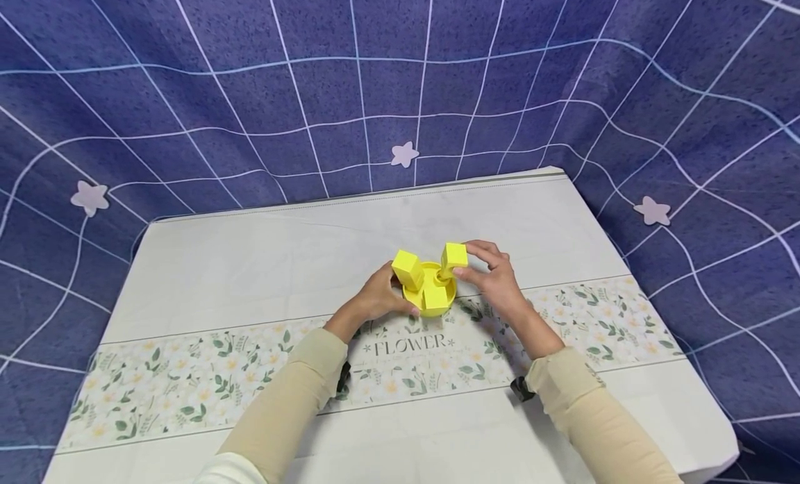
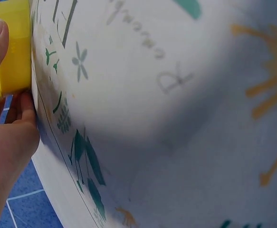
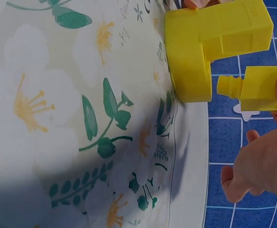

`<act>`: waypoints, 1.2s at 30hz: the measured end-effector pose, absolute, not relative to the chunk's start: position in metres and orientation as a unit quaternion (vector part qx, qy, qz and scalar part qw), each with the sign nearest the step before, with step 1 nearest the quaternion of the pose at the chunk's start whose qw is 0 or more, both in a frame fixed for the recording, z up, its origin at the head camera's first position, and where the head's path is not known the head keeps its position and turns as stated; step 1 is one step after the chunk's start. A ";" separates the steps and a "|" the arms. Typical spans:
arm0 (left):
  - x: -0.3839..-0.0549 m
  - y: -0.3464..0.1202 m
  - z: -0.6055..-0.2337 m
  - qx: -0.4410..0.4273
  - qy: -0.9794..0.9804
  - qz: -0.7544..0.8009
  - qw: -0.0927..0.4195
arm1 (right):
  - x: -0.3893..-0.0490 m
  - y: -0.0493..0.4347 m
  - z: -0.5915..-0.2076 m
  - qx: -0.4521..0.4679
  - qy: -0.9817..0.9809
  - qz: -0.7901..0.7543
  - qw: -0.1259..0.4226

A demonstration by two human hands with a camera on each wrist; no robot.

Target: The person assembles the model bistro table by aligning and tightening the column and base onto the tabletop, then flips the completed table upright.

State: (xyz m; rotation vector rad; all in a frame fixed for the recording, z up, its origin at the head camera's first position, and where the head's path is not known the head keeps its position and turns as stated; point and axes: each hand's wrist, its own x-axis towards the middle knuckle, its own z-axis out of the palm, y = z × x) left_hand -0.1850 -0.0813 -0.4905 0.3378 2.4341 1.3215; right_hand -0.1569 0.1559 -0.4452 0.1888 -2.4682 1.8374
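A round yellow base (image 1: 431, 266) stands on the table, its side wall (image 3: 190, 78) plain in the right wrist view. My left hand (image 1: 378, 294) grips it from the left, thumb and fingers around its side. A tall yellow block (image 1: 408, 269) rises from the base's left part, and a lower square yellow block (image 1: 435, 299) sits at its front. Between thumb and fingers, my right hand (image 1: 496, 279) pinches a yellow square-bodied piece (image 1: 454, 255) with a narrow ridged neck (image 3: 229, 87). In the right wrist view that neck points at the base, with a gap between them.
Under the base lies a white tablecloth (image 1: 262, 262) with a floral band and the word FLOWER. Blue grid-patterned curtains (image 1: 325, 95) with pale stars hang behind and beside the table. A dark device (image 1: 521, 389) is on the right wrist.
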 end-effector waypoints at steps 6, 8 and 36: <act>-0.185 -0.082 -0.491 0.124 0.856 0.471 0.175 | -0.163 0.156 -0.457 0.064 -0.807 0.586 0.029; -0.185 -0.081 -0.490 0.125 0.855 0.471 0.175 | -0.163 0.155 -0.457 0.063 -0.808 0.586 0.023; -0.185 -0.082 -0.490 0.131 0.858 0.464 0.176 | -0.171 0.128 -0.466 0.092 -0.888 0.445 0.068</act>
